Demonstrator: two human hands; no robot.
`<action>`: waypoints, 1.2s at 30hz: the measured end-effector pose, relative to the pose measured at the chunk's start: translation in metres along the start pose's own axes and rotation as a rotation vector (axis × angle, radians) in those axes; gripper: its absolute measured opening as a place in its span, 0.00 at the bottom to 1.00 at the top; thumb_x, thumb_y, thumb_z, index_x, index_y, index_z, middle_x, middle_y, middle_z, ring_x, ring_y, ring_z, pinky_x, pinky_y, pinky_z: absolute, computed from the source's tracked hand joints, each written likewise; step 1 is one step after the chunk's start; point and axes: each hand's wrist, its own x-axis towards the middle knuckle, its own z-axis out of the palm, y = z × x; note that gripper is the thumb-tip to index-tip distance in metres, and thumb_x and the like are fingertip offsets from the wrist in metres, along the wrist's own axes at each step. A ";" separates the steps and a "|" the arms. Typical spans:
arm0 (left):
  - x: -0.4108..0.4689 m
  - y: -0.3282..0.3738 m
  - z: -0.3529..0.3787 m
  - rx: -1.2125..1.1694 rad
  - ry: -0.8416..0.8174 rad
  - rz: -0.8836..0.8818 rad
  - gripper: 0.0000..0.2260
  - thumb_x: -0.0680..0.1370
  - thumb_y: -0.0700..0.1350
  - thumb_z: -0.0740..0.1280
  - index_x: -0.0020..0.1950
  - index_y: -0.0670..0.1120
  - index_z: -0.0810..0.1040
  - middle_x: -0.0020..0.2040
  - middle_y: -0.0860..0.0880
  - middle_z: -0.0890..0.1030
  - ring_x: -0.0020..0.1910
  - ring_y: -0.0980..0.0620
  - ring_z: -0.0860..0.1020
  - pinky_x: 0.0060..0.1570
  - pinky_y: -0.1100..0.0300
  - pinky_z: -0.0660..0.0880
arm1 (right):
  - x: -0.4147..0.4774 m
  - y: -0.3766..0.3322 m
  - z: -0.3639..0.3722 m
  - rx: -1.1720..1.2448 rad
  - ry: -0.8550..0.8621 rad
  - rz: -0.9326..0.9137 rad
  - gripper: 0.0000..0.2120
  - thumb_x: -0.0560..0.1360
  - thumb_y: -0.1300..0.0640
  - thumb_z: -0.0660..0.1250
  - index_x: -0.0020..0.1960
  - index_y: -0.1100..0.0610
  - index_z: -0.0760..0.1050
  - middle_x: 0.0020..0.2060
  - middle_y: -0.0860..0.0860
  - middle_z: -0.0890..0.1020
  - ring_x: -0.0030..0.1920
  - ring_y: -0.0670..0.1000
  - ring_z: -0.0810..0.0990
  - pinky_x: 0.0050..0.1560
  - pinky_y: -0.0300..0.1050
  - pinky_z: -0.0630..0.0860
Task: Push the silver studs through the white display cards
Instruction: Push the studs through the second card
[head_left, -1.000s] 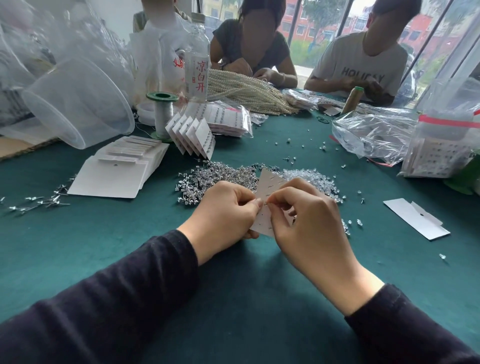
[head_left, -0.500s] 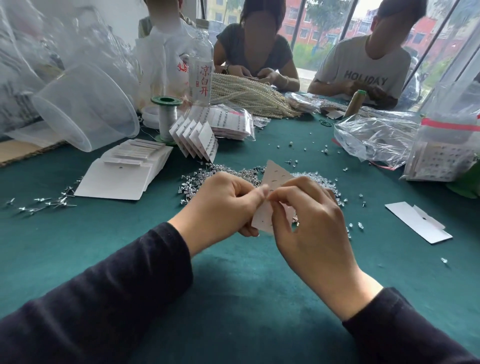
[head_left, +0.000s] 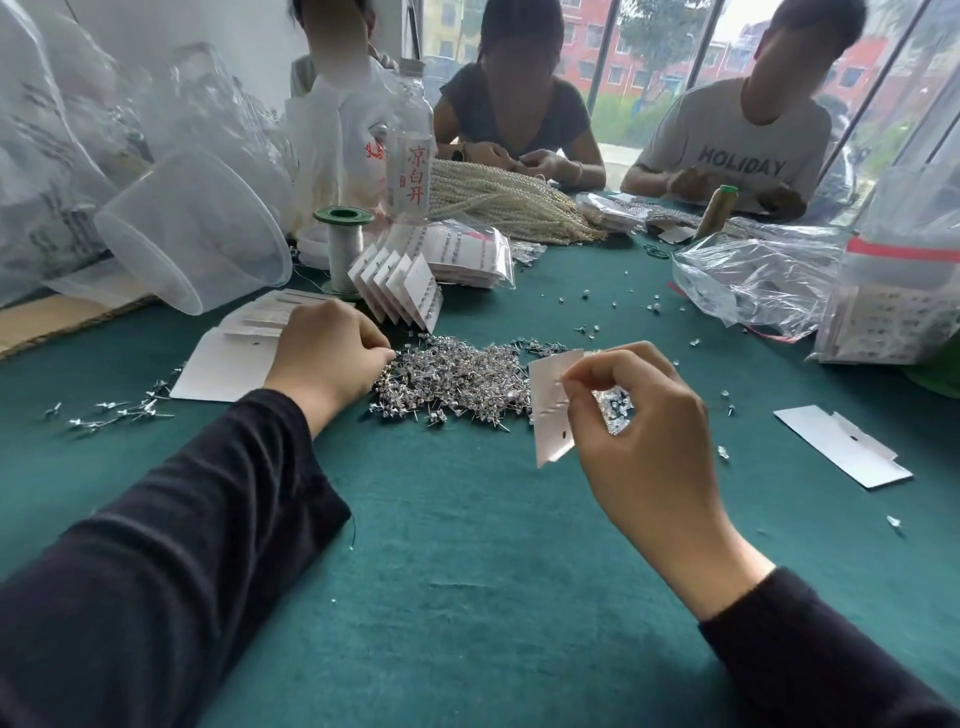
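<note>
Pinched between thumb and fingertips, the right hand (head_left: 641, 415) holds a white display card (head_left: 553, 405) upright by its right edge at frame centre. Left hand (head_left: 324, 358), fingers curled narrow, touches the silver stud pile (head_left: 457, 376) just beside it; whether it grips one, I cannot tell. Card looks light and bendable, best held near the holes; studs seem tiny, slippery, sharp-posted.

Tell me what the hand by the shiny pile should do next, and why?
Probably pinch one stud from the pile of silver studs and carry it to the white card. The left hand has its fingertips at the pile's edge and looks empty, though I can't be sure, while the right hand holds the card up off the table, waiting.
</note>
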 end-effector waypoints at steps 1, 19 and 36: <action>0.000 0.000 0.001 0.008 -0.002 0.005 0.05 0.71 0.41 0.70 0.42 0.40 0.84 0.42 0.43 0.85 0.43 0.47 0.79 0.52 0.59 0.72 | 0.000 0.000 0.000 0.004 0.000 0.003 0.06 0.70 0.65 0.69 0.39 0.55 0.77 0.38 0.45 0.76 0.42 0.47 0.75 0.46 0.30 0.66; -0.042 0.078 -0.015 -1.204 -0.502 -0.071 0.09 0.59 0.46 0.74 0.36 0.45 0.83 0.33 0.47 0.84 0.29 0.55 0.79 0.31 0.67 0.77 | 0.011 0.011 -0.008 1.510 -0.537 0.776 0.22 0.65 0.62 0.67 0.58 0.59 0.70 0.49 0.59 0.80 0.50 0.59 0.80 0.52 0.65 0.76; -0.043 0.078 -0.015 -1.270 -0.608 -0.148 0.07 0.60 0.41 0.73 0.36 0.43 0.85 0.34 0.46 0.83 0.28 0.55 0.77 0.31 0.65 0.76 | 0.009 0.008 -0.005 1.379 -0.576 0.747 0.16 0.64 0.62 0.68 0.52 0.59 0.75 0.42 0.55 0.78 0.45 0.53 0.77 0.44 0.54 0.76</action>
